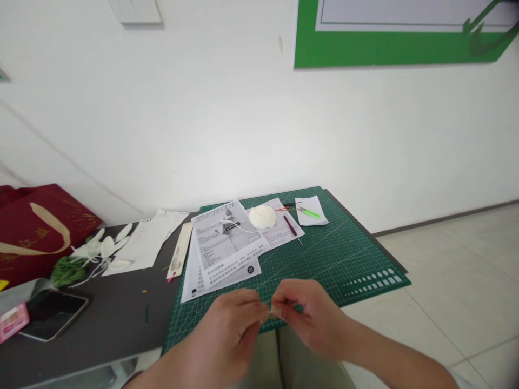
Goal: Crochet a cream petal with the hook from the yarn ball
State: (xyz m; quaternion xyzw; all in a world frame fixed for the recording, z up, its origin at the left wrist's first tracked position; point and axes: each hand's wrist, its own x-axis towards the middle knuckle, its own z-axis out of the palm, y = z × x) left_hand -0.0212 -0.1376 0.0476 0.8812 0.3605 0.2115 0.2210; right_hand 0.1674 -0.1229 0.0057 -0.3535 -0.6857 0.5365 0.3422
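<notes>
Both hands meet fingertip to fingertip over the front edge of the green cutting mat. My left hand is closed in a pinch, its thumb and index finger pressed together. Close against it, my right hand pinches too, with fingers curled. Something tiny and pale seems to sit between the fingertips, too small to name. Beyond the hands lie printed sheets, a ball of white yarn with a loose strand, and a dark red crochet hook.
Green-handled snips rest on white paper at the back right. At left are a wooden ruler, white crocheted leaves, green yarn, a phone and a red bag. A wall stands behind.
</notes>
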